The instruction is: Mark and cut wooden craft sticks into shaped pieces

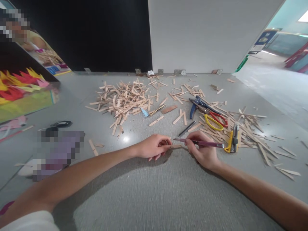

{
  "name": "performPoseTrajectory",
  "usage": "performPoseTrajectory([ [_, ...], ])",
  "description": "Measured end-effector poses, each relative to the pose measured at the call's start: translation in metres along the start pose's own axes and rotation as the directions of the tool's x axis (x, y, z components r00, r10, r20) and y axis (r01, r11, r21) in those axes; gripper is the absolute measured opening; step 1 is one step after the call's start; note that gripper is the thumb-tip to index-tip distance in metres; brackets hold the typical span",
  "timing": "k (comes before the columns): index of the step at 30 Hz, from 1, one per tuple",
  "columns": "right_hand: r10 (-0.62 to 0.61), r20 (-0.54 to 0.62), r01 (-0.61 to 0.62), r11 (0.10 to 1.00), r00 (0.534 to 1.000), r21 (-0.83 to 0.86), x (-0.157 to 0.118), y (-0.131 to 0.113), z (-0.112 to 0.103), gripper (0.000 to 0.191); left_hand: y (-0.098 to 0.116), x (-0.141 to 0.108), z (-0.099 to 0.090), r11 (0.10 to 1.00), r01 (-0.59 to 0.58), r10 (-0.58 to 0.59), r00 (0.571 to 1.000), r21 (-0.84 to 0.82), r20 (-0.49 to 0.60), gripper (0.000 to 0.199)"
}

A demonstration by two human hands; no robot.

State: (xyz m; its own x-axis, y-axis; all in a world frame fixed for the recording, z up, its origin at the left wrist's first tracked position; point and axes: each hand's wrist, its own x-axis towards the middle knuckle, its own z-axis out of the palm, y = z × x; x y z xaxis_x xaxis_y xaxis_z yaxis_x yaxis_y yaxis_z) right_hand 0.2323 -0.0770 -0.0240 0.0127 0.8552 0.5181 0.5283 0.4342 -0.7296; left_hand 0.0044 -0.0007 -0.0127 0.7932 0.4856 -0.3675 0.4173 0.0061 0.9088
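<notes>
My left hand [154, 146] pinches a short flat wooden stick [176, 146] whose end points right, just above the grey table. In my right hand [203, 150] is a slim purple craft knife [204, 143], gripped like a pen. Its blade [178, 139] points left, close to the stick and the left fingertips; whether it touches the wood I cannot tell. Behind the hands lies a dark pen-like tool [187, 128], and a single wooden stick with a dark mark [156, 121] rests farther left.
A heap of wooden sticks [127, 96] lies at the back left. More sticks surround blue-handled pliers [197, 106], scissors with yellow and red handles [214, 122] and a yellow box cutter [233, 139] on the right. An upright black-and-white panel [192, 38] borders the back. Another person [36, 40] sits far left.
</notes>
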Motion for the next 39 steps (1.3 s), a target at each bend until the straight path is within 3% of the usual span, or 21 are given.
performPoseTrajectory([
  [3,-0.017,0.104,0.016,1.0,0.994,0.013,-0.003,0.001,-0.001,0.019,0.0,0.0,0.001,0.999,-0.018,0.018,1.0,0.027,-0.016,0.019],
  [8,-0.005,0.129,-0.005,0.997,0.992,0.074,-0.006,-0.004,0.0,0.032,-0.003,0.001,0.003,0.998,-0.017,0.018,0.999,0.058,-0.032,0.019],
  [13,0.096,0.085,-0.093,0.995,0.992,-0.043,-0.012,-0.034,-0.002,0.021,-0.007,0.002,0.001,0.998,-0.002,0.004,1.0,0.068,-0.027,0.016],
  [18,0.155,0.094,-0.159,0.987,0.983,0.035,-0.037,-0.052,-0.004,0.015,-0.008,0.002,0.0,0.998,0.001,0.0,1.0,0.07,-0.014,0.02],
  [27,-0.034,0.048,0.04,0.992,0.998,-0.122,-0.038,-0.027,-0.013,0.009,0.0,0.0,0.004,0.998,-0.023,0.018,0.996,0.055,0.082,0.01],
  [30,-0.033,0.116,0.047,0.992,0.993,-0.118,-0.038,-0.025,-0.014,0.011,0.0,-0.002,0.007,0.996,-0.059,0.05,0.991,0.073,0.128,0.007],
  [34,-0.026,0.213,0.048,0.994,0.977,-0.098,-0.038,-0.024,-0.016,0.012,-0.001,-0.003,0.011,0.995,-0.064,0.058,0.996,0.078,0.074,0.006],
  [39,-0.012,0.239,0.036,0.995,0.971,-0.095,-0.037,-0.023,-0.017,0.012,0.0,-0.002,0.01,0.997,-0.048,0.043,0.996,0.062,0.074,0.007],
])
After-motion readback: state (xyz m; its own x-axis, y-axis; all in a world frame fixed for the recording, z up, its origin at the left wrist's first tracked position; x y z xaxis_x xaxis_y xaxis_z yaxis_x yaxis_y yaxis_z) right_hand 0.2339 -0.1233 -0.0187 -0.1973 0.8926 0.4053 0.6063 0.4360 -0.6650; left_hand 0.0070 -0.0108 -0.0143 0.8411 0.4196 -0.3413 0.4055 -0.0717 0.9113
